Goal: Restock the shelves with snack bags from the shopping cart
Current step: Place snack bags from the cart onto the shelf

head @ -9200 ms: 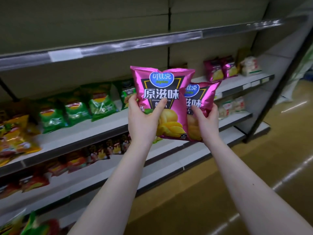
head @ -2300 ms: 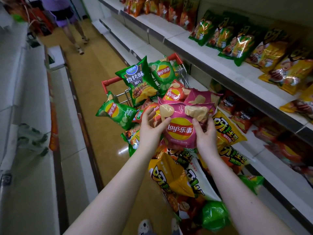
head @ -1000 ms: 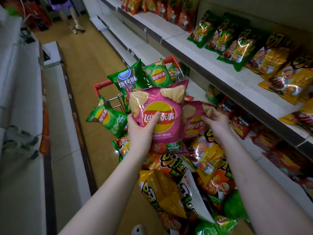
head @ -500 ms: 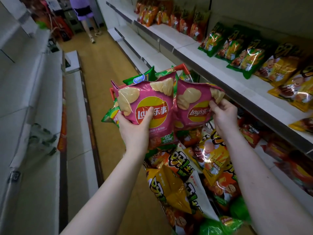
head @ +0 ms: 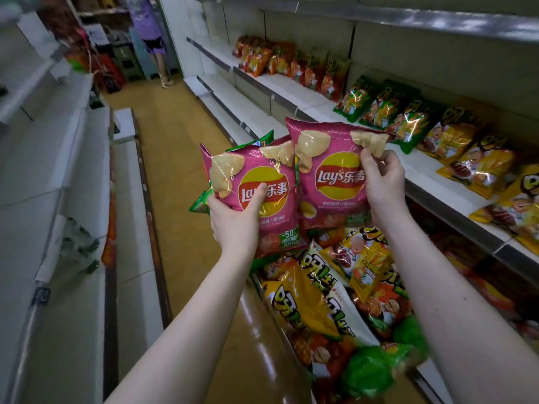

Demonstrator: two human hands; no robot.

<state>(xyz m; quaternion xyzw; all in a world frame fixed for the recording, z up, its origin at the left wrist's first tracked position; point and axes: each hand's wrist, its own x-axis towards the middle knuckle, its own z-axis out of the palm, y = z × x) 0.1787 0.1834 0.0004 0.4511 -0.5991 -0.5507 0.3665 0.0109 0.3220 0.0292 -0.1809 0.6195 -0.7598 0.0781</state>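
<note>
I hold two pink Lay's chip bags upright above the shopping cart (head: 256,282). My left hand (head: 236,220) grips the left pink bag (head: 256,176) from below, thumb across its logo. My right hand (head: 382,182) pinches the right pink bag (head: 329,167) at its right edge. The two bags sit side by side and overlap slightly. Under them the cart is heaped with yellow, orange and green snack bags (head: 335,290). Most of the cart's frame is hidden by that pile.
The shelf (head: 431,182) on my right carries rows of green, yellow and orange bags, with bare board near its front. White shelving (head: 58,199) lines the left side of the aisle. A person (head: 151,36) stands at the far end of the brown floor.
Both hands have lifted the two pink bags out of the cart and raised them higher, the right one toward the shelf. My view has tilted up along the aisle.
</note>
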